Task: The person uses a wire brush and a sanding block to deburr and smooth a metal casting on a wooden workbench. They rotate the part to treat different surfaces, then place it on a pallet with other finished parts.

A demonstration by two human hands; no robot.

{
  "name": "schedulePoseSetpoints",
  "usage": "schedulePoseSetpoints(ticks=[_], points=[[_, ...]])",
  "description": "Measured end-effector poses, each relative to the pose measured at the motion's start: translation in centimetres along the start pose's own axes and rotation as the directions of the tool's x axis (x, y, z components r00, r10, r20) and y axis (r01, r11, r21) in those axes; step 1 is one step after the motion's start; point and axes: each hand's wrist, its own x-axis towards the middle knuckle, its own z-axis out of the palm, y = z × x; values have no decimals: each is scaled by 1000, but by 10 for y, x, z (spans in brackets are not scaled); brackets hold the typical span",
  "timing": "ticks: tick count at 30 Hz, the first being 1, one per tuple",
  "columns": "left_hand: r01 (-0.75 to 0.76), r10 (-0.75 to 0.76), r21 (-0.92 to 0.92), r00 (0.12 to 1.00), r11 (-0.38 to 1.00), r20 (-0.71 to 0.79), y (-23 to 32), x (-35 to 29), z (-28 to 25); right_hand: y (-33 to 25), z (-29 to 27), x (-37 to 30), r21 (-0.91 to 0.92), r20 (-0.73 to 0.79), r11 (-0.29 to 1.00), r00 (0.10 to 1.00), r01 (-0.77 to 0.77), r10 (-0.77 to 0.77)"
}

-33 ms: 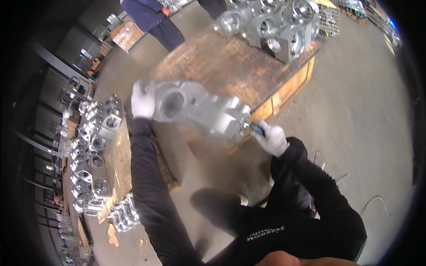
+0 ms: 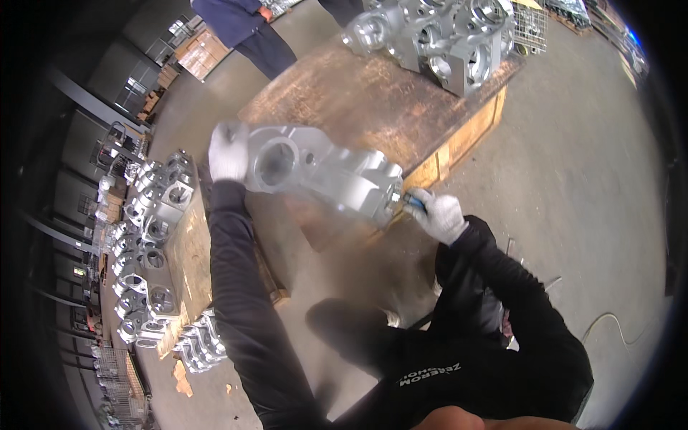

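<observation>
A large silver-grey metal casting (image 2: 326,172), with a round bore at its left end, lies tilted across the near side of the wooden bench. My left hand (image 2: 229,152), in a white glove, is closed round the edge beside the bore; its fingertips are partly hidden. At the casting's right end, my gloved right hand (image 2: 441,217) grips a small blue-handled tool (image 2: 414,203). The tool points at the casting's end face, and I cannot tell whether its tip touches. What kind of tool it is does not show.
More castings (image 2: 437,43) stand on the far right of the worn wooden bench (image 2: 344,100). To the left, a pallet (image 2: 192,258) carries rows of similar castings (image 2: 147,244). A person in dark blue (image 2: 229,25) stands beyond the bench. A thin hose (image 2: 609,319) lies on the floor at right.
My right hand and the blue tool have shifted slightly upward at the casting's end. My left hand keeps its hold, and the casting has hardly moved.
</observation>
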Motion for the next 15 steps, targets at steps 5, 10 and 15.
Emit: schedulePoseSetpoints(ticks=[5, 10, 15], points=[[117, -117, 27, 993, 993, -11, 6, 10, 7, 30, -13, 31, -290, -10, 921, 962, 260, -274], [162, -161, 3, 986, 987, -44, 5, 12, 3, 37, -2, 36, -313, -52, 916, 959, 250, -279], [256, -262, -119, 964, 959, -40, -5, 26, 6, 15, 42, -8, -78, 128, 984, 977, -163, 172]])
